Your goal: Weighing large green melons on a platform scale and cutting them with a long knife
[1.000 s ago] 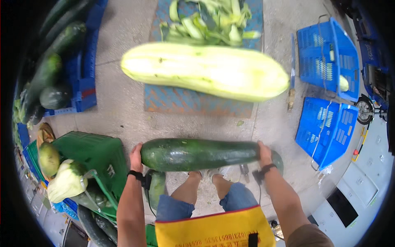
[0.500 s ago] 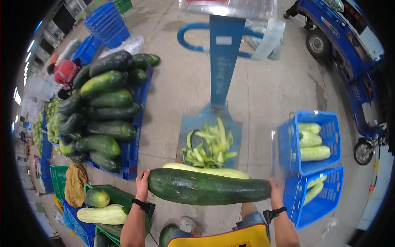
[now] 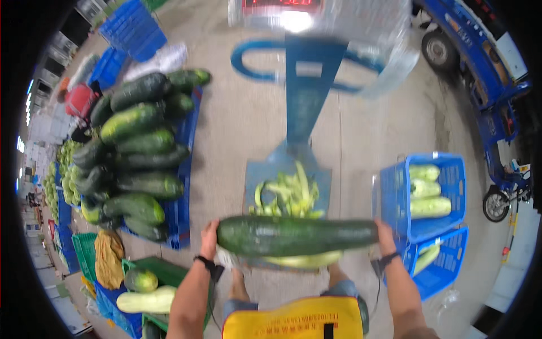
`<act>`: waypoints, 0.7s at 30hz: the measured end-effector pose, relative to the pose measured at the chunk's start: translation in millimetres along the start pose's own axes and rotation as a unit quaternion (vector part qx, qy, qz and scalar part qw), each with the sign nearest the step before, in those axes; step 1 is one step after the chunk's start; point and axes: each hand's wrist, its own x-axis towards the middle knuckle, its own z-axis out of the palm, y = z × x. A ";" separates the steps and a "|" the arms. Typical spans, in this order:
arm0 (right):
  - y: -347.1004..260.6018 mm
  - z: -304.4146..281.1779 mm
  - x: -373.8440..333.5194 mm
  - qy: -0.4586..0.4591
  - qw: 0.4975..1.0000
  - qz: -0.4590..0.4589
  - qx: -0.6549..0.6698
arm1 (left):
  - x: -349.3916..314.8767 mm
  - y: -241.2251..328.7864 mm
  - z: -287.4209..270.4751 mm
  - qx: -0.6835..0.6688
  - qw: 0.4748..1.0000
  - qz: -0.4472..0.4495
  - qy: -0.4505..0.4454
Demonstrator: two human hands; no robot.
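Note:
A long dark green winter melon (image 3: 296, 236) is held level across my front. My left hand (image 3: 210, 238) grips its left end and my right hand (image 3: 385, 237) its right end, both closed on it. Below it a pale, peeled melon (image 3: 305, 260) shows along the near side; the rest is hidden, and what it rests on I cannot tell. Just beyond the held melon, light green peelings (image 3: 291, 192) lie heaped on the blue platform (image 3: 254, 175) of a floor scale.
Dark melons (image 3: 144, 141) are piled on a blue pallet (image 3: 183, 209) at left. Two blue crates (image 3: 395, 195) with peeled melons stand at right. A green crate (image 3: 180, 271) sits near left. The scale's blue post (image 3: 307, 96) rises ahead; a blue three-wheeler (image 3: 480, 73) stands far right.
Both hands have shifted the dark melon slightly right and away from me. The pale melon, earlier showing past its far side, now shows on its near side.

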 end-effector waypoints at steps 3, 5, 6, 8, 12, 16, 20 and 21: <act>1.2 26.1 20.4 -0.032 0.995 0.009 0.096 | 29.2 1.8 -5.2 -0.003 1.000 -0.021 -0.013; 0.8 44.7 34.3 -0.049 0.989 0.052 0.131 | 51.4 -0.4 3.7 0.013 0.999 -0.040 -0.012; 6.5 54.4 46.3 -0.062 0.988 0.061 0.131 | 66.5 -9.0 6.0 0.012 0.999 -0.045 -0.009; 14.5 76.9 66.8 -0.078 0.986 0.080 0.127 | 96.3 -28.3 2.3 0.013 0.998 -0.055 -0.008; 17.1 121.2 90.9 -0.078 0.989 0.105 0.070 | 156.3 -67.4 -6.7 -0.003 0.997 -0.065 -0.043; 59.8 137.1 121.6 -0.098 0.983 0.128 0.087 | 196.9 -83.5 7.0 0.029 0.993 -0.089 -0.075; 83.1 164.3 133.4 -0.093 0.982 0.153 0.065 | 223.8 -104.3 5.0 0.057 0.987 -0.113 -0.097; 88.3 170.2 136.4 -0.092 0.981 0.156 0.067 | 229.7 -112.0 5.1 0.060 0.987 -0.114 -0.098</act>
